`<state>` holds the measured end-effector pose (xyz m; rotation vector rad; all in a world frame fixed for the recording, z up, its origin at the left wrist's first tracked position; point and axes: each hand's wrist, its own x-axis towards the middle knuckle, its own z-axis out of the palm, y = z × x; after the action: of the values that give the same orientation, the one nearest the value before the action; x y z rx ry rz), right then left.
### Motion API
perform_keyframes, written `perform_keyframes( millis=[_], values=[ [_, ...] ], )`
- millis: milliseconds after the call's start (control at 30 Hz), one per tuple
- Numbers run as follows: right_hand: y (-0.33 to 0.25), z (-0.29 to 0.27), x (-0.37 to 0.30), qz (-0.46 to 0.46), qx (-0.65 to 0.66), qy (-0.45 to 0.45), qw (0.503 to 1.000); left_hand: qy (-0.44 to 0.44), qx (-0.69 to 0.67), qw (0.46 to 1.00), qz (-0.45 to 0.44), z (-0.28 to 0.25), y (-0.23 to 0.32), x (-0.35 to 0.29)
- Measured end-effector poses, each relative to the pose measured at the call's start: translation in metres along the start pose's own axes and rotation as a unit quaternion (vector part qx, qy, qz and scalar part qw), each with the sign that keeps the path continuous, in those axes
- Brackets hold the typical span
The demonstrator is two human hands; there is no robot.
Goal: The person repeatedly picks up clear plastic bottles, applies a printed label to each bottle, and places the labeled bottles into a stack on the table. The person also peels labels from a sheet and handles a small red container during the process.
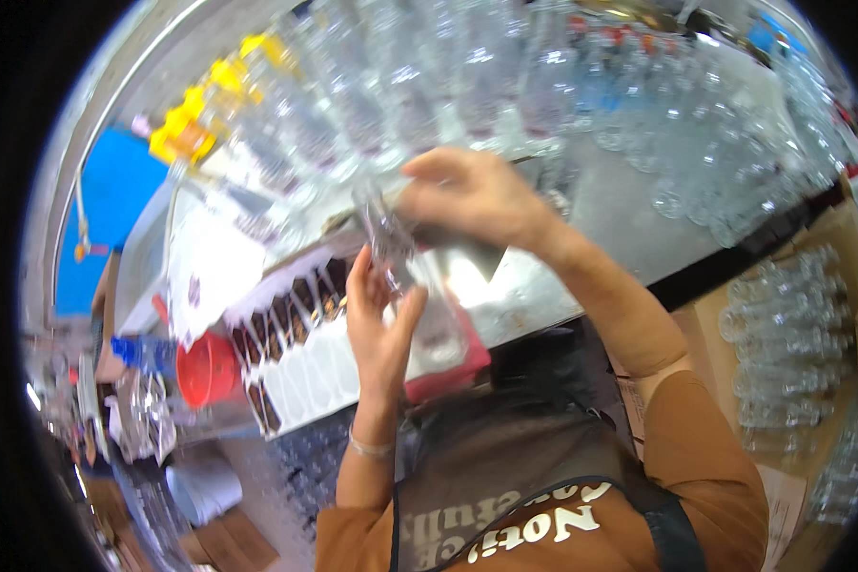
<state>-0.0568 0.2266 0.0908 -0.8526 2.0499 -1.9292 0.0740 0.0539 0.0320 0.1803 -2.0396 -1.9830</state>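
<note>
My left hand [381, 329] is closed around a transparent glass piece [383, 224], tube-like and narrow at its upper end. It is held tilted above the near edge of the worktable [610, 219]. My right hand [477, 195] is beside the upper end of that glass piece, its fingers smeared by motion, so I cannot tell whether it grips anything. Under the right wrist lies a dark flat item [467, 255], partly hidden. Just beyond both hands stands a row of tall transparent glass vessels [419, 110].
Many smaller glass pieces [696, 143] crowd the table's right side. A cardboard box [701, 329] at right holds more glassware. Left of my hands sits a divided white tray [310, 381], with a red cup [208, 370] beside it. A red block [458, 372] lies at the near edge.
</note>
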Motion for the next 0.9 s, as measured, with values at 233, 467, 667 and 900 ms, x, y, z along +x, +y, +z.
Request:
perform_keyframes(
  millis=[233,467,667,900],
  values=[
    [-0.068,-0.017,-0.095,-0.052,-0.11,0.034,0.992,-0.103,0.153,0.968,0.17,0.016,0.036,-0.037],
    [-0.076,-0.123,-0.119,0.005,-0.321,0.253,0.913,-0.144,0.2,0.961,0.123,0.017,0.018,-0.032],
    [-0.01,-0.191,-0.073,-0.037,-0.448,0.276,0.849,-0.127,0.177,0.975,0.048,0.025,0.011,-0.032],
    [0.031,-0.208,-0.019,-0.026,-0.469,0.258,0.844,-0.117,0.195,0.973,0.034,0.027,0.009,-0.027]
  ],
)
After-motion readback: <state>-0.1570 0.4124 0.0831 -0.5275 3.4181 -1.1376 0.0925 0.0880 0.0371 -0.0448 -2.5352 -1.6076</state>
